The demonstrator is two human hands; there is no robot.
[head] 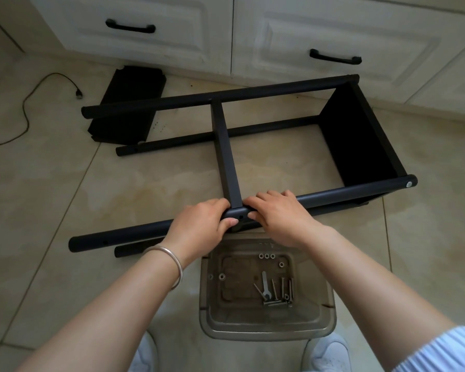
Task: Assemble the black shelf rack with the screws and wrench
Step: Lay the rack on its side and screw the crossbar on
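Underfoot, beige floor tiles (51, 183) ran to white cabinet drawers (145, 25) with black handles. On the tiles the half-built black shelf rack (360, 135) lay on its side, one loose shelf panel (129, 103) behind it. Both hands curled around the near pole (346, 193), left hand (199, 224) and right hand (277, 216) flanking the middle shelf (226, 154) joint. Nearer, a clear plastic tray (266, 326) held the wrench (265, 284) and screws (282, 288); the lower poles stayed mostly hidden.

A rack frame (253, 146) lies on the floor before cabinets (306, 36). A tray (207, 304) nearer the person holds screws (278, 292) and a wrench (265, 284).
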